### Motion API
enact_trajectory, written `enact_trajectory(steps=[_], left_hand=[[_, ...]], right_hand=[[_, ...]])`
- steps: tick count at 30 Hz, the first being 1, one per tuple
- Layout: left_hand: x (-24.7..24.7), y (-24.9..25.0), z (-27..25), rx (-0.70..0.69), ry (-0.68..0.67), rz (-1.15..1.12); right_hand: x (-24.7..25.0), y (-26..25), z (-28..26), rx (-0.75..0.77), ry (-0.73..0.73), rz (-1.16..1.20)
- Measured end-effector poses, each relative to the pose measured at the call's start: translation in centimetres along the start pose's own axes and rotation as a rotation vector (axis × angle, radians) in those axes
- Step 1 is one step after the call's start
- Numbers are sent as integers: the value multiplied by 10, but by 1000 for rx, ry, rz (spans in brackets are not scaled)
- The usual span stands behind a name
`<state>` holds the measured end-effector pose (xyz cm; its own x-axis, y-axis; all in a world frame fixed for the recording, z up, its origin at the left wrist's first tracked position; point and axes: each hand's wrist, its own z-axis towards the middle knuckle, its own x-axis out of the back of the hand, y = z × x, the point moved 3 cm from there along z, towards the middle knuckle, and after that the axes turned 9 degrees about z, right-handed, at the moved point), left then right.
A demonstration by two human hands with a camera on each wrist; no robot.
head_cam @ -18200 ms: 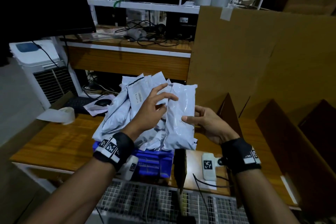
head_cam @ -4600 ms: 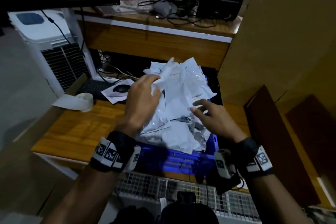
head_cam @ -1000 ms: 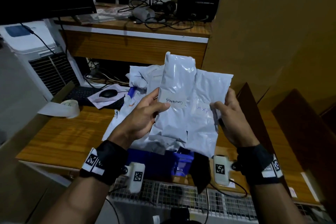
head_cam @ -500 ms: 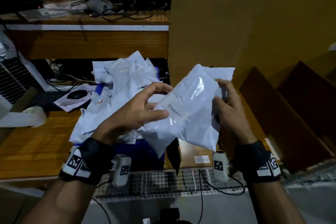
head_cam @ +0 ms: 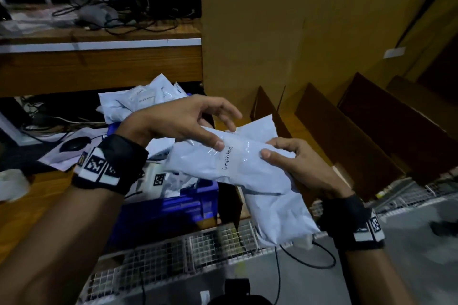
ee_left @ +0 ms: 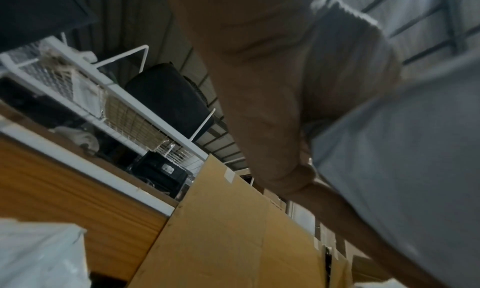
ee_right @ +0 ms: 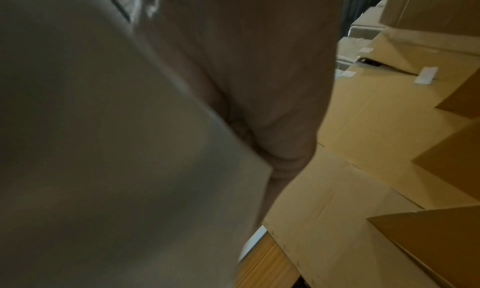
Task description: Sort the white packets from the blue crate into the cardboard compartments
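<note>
Both hands hold two white packets over the gap between the blue crate (head_cam: 173,208) and the cardboard compartments (head_cam: 347,136). The top packet (head_cam: 223,163), marked "Completed", lies crosswise. My left hand (head_cam: 188,119) has its thumb on it, fingers stretched loosely past its far edge. The lower packet (head_cam: 280,213) hangs toward me, and my right hand (head_cam: 295,163) grips both from the right. More white packets (head_cam: 143,101) are heaped in the crate. The wrist views show blurred palm and the packet (ee_left: 402,169) (ee_right: 103,148) close up.
Tall cardboard wall (head_cam: 297,32) backs the slanted dividers. On the wooden table (head_cam: 22,210) at left lie a black mouse (head_cam: 74,143) and a tape roll (head_cam: 12,183). Wire mesh (head_cam: 161,255) runs along the near edge. A shelf with cables (head_cam: 111,17) stands behind.
The packets have swung from upright to lying across, lower and nearer to me. My left fingers have loosened while the thumb stays on top. The view has turned toward the compartments.
</note>
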<state>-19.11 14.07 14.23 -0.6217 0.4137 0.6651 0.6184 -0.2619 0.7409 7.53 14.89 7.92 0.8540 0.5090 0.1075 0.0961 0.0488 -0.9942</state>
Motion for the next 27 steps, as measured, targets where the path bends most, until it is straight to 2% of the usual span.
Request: enact_trajectory(steps=[2, 4, 7, 9, 10, 12, 15, 20, 27], left_hand=[[0, -7, 2, 1, 110, -33], [-2, -17, 6, 13, 332, -123], [-29, -36, 8, 74, 643, -603], [-63, -44, 7, 98, 735, -902], [-82, -46, 6, 87, 730, -1015], [-118, -40, 5, 35, 637, -1143], [-152, -22, 11, -53, 521, -1054], [-155, -5, 14, -100, 542, -927], [-166, 20, 13, -4, 541, -929]], right_hand=[[-4, 1, -12, 17, 49, 63], [-7, 6, -23, 51, 143, 102], [-7, 15, -41, 87, 337, 175], [-5, 22, -54, 99, 450, 209], [-5, 26, -60, 106, 498, 209], [-5, 32, -72, 133, 564, 172], [-11, 39, -90, 128, 608, 152], [-5, 47, -116, 117, 586, 170], [43, 48, -151, 159, 543, 162]])
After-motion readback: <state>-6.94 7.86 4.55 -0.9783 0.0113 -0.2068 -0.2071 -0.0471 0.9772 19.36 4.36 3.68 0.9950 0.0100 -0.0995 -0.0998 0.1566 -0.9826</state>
